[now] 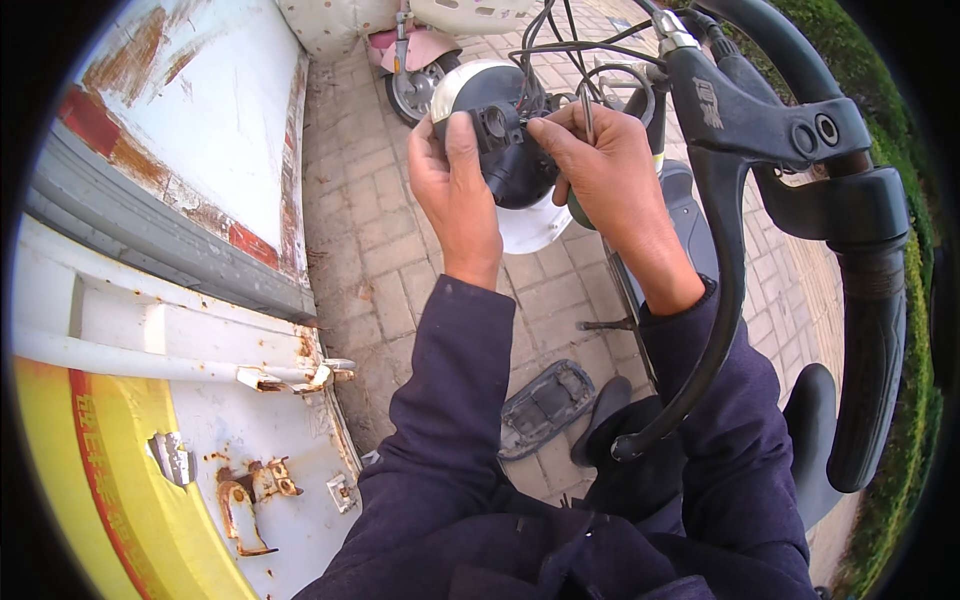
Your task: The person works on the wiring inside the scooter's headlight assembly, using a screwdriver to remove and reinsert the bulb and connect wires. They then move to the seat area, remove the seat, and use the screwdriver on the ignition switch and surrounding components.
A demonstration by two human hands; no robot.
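At the front of an electric scooter or bike, my left hand (458, 190) grips a round headlight (522, 175) with a black back and white rim. Its thumb presses beside a square black fitting on that back. My right hand (605, 160) is closed, fingertips pinched against the back of the lamp where thin wires (522, 92) come out; what the tips pinch is too small to make out. A slim silver metal tool (587, 112) sticks up between its fingers; its lower end is hidden.
A handlebar grip (868, 350) and black brake lever (728, 280) arch close over my right forearm. Black cables (590, 45) run above the lamp. Left stands a rusty white metal panel (220, 120). A grey plastic cover (548, 408) lies on the paving. A pink scooter (420, 50) is parked beyond.
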